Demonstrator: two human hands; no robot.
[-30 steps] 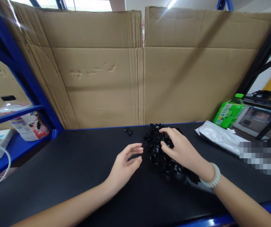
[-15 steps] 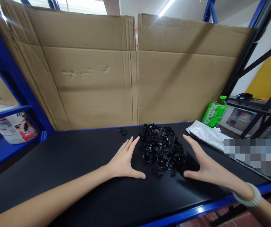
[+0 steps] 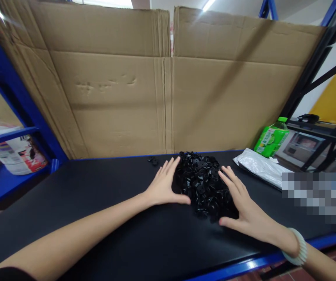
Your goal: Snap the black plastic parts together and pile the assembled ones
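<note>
A heap of small black plastic parts (image 3: 201, 183) lies on the black tabletop (image 3: 103, 183), many of them round and glossy. Against the heap's left side is my left hand (image 3: 166, 185), fingers spread and thumb pointing right. My right hand (image 3: 240, 203) curves around the right side with its thumb and fingers apart; its fingertips appear to touch the parts. Neither hand grips anything. A few loose black parts (image 3: 153, 160) sit near the back edge, left of the heap.
Cardboard panels (image 3: 112, 97) stand along the back. On the right are a white plastic bag (image 3: 258, 166) and a green bottle (image 3: 271, 138). A large labelled jug (image 3: 20, 154) stands on the blue shelf at left. The blue table edge (image 3: 252, 265) runs along the front.
My left hand has moved right and slightly up, up to the heap. My right hand has moved left against its other side. The heap looks a little narrower; the view has tilted down slightly.
</note>
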